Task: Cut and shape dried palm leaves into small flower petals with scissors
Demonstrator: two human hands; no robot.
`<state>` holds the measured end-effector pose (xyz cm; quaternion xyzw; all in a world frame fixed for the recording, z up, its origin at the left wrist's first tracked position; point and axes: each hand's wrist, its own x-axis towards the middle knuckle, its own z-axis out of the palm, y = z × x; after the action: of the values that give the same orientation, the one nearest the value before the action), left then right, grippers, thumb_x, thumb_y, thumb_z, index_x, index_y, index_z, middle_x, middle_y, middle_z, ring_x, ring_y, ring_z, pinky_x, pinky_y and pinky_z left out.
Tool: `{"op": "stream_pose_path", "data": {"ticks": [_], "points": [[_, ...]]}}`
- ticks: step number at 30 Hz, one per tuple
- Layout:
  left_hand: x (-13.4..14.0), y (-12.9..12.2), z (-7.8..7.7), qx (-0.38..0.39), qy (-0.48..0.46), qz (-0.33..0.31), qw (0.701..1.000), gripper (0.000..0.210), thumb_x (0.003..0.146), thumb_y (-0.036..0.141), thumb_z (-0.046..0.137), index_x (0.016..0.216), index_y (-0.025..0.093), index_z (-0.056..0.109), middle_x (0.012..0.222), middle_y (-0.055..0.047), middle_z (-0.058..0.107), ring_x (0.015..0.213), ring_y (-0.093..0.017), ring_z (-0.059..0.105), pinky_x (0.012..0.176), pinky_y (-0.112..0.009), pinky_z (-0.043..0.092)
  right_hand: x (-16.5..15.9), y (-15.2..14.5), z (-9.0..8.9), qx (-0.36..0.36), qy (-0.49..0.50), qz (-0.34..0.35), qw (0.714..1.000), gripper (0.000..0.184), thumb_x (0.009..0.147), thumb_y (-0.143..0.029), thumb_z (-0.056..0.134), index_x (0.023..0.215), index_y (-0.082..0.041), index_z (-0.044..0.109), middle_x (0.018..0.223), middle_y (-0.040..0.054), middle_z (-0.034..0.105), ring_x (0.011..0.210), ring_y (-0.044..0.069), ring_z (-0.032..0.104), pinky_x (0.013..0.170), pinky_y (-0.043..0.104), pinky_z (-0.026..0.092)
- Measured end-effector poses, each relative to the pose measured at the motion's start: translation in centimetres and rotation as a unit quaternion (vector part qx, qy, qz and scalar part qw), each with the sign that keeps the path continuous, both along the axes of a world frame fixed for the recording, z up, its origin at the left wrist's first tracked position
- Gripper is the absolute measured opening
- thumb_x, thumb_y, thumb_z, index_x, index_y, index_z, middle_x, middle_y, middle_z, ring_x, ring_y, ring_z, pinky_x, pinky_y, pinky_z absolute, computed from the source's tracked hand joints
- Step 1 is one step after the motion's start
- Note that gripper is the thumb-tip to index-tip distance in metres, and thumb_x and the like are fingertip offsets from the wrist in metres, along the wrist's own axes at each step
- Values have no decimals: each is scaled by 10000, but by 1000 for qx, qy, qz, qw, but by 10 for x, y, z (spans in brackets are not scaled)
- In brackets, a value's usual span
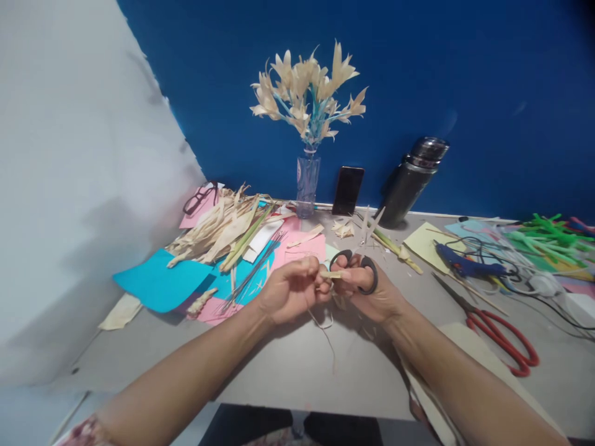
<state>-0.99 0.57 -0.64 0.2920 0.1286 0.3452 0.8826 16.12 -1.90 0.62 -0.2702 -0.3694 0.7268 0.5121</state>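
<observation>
My left hand (291, 288) pinches one end of a small pale strip (333, 274), which looks like dried corn husk. The fingertips of my right hand (369, 291) meet the strip's other end. Black-handled scissors (370, 275) hang on the fingers of that same hand, with blades spread apart and pointing up and away. Below both hands dangles a thin thread (329, 339). What else lies between the fingers is hidden.
A clear bottle (307, 186) holds several husk flowers (307, 87). Left lie dried husks (223, 226) and blue paper (162, 282). Beside the wall stand a phone (348, 191) and a flask (411, 183). Red-handled shears (504, 337) and a blue glue gun (469, 260) lie right.
</observation>
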Motion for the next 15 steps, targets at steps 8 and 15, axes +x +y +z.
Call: {"op": "stream_pose_path", "data": {"ticks": [8, 15], "points": [[7, -6, 1, 65, 128, 99, 985, 205, 757, 261, 754, 746, 129, 596, 698, -42, 612, 635, -116, 579, 589, -221, 435, -8, -1, -3, -2, -78, -77, 994, 300, 649, -283, 832, 779, -164, 589, 646, -2, 618, 576, 134, 578, 550, 255, 480], [6, -3, 3, 34, 143, 127, 981, 254, 700, 264, 793, 675, 145, 570, 628, -19, 591, 573, -118, 576, 542, -226, 444, -14, -4, -2, -8, -144, -111, 983, 345, 627, -273, 837, 805, -168, 560, 637, -1, 644, 575, 156, 615, 591, 281, 491]]}}
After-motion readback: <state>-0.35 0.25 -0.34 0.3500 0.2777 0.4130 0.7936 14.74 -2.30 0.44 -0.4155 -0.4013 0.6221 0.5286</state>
